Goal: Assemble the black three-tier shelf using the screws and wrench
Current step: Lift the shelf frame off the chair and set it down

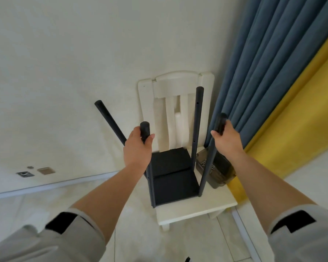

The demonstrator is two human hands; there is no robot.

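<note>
- My left hand (pixel 138 143) grips the top of the near-left pole (pixel 149 167), fingers and thumb wrapped round it just under its capped end.
- My right hand (pixel 225 138) grips the near-right pole (pixel 206 167) the same way, near its upper end, with the cap poking out above my fingers.
- The black shelf (pixel 175 188) stands on the seat of a white chair (pixel 189 210), at about 12 o'clock from me, between my two forearms.
- Its flat black board lies low on the seat, and the four poles rise from its corners.
- The far-right pole (pixel 197 118) stands close to upright in front of the chair's back, with small holes showing along its side.
- The far-left pole (pixel 109 121) leans away towards 10 o'clock, its lower part hidden behind my left hand.
- A second black board (pixel 169 159) sits tilted at the back of the shelf, against the chair's back slats.
- At 1 o'clock from the shelf, a smoky see-through box (pixel 219 172) rests on the seat, just beside the near-right pole; small metal bits show inside, too small to tell apart.
- Blue curtains (pixel 273 63) hang at 2 o'clock behind the chair, with yellow cloth (pixel 292 138) beside them.
- Both my sleeves (pixel 51 241) are pale grey with black patches.
</note>
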